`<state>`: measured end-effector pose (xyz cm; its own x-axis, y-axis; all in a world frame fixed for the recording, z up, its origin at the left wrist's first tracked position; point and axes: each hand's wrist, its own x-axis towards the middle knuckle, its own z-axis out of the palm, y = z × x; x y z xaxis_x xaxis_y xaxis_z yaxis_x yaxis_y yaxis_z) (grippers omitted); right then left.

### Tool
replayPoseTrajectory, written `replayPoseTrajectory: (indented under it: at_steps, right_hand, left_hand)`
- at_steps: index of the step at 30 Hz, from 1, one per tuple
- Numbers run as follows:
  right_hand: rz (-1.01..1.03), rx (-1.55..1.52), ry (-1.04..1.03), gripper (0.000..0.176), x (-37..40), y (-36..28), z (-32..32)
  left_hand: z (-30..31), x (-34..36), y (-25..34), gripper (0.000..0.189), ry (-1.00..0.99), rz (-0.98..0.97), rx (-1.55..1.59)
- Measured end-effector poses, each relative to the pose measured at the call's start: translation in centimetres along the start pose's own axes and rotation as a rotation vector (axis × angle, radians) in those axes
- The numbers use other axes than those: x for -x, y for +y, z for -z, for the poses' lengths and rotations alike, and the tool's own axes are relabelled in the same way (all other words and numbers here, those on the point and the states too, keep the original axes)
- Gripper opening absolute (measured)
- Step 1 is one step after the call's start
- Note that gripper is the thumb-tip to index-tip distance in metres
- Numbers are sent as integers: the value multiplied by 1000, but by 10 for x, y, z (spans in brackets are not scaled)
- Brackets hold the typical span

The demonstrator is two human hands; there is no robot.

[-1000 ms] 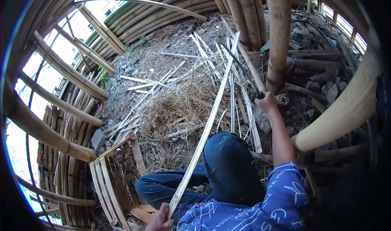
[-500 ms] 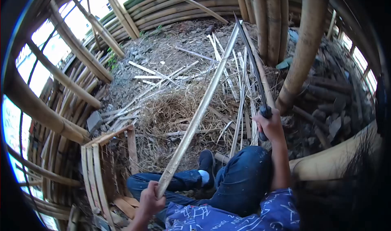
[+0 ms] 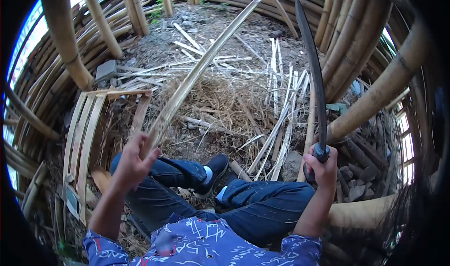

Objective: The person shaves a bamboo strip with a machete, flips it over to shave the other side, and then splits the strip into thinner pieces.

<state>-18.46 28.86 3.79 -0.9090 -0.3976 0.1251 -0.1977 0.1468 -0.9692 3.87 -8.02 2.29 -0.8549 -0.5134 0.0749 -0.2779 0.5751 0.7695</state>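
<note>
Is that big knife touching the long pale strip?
Apart. The head view shows a wide gap between the knife and the long pale strip, with ground visible between them.

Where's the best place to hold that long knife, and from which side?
Probably by its dark handle, coming from the near side, where the right hand wraps it: the long blade points forward, leaving the handle end nearest.
</note>
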Motion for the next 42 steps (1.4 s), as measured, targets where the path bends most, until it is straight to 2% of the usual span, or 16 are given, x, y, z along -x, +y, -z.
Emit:
replayPoseTrajectory:
  at_steps: [2,4,5,9,11,15,18,22,24,28,30,31,34,36,37,42]
  right_hand:
    - [-24,-11,-37,18,-2,1,-9]
    - [-35,-20,-32,17,-9,4,-18]
    - [-51,4,-50,16,-13,8,-21]
    - [-107,-59,-92,15,-37,12,-46]
    - [-108,30,-136,12,-49,10,-55]
    - [-133,97,-228,13,-69,7,-67]
    - [-66,195,-274,16,-81,26,-64]
    - [-104,212,-385,19,-106,48,-85]
    - [-128,129,-333,18,-111,61,-105]
    - [122,201,-308,19,-110,83,-141]
    - [228,222,-277,18,-104,120,-150]
    - [235,235,-297,18,-100,118,-154]
    - [146,219,-321,18,-89,124,-171]
    - [108,239,-393,18,-85,129,-181]
    - [123,232,-405,20,-83,133,-184]
    - [228,291,-393,27,-77,155,-189]
  left_hand:
    - [14,-15,5,29,-9,20,35]
    - [32,-31,34,29,-49,191,15]
    - [34,-41,23,27,-28,41,-6]
    - [34,-75,17,26,-72,231,96]
    - [18,-96,-10,27,-40,-86,-21]
    - [-13,-121,-22,27,14,-129,-69]
    - [-12,-129,-9,32,-116,-67,-55]
    - [-15,-131,-4,25,-164,-32,-55]
    - [-19,-130,-11,23,-126,9,-55]
    - [-24,-131,-23,26,-153,-56,-74]
    - [-24,-129,-30,26,-192,3,-57]
    - [-22,-125,-30,26,-205,-42,-125]
    - [-19,-116,-21,31,-311,86,-193]
    - [-21,-112,-19,30,-339,9,-297]
    - [-23,-109,-21,29,-349,-69,-340]
    - [-25,-107,-13,31,-533,-58,-433]
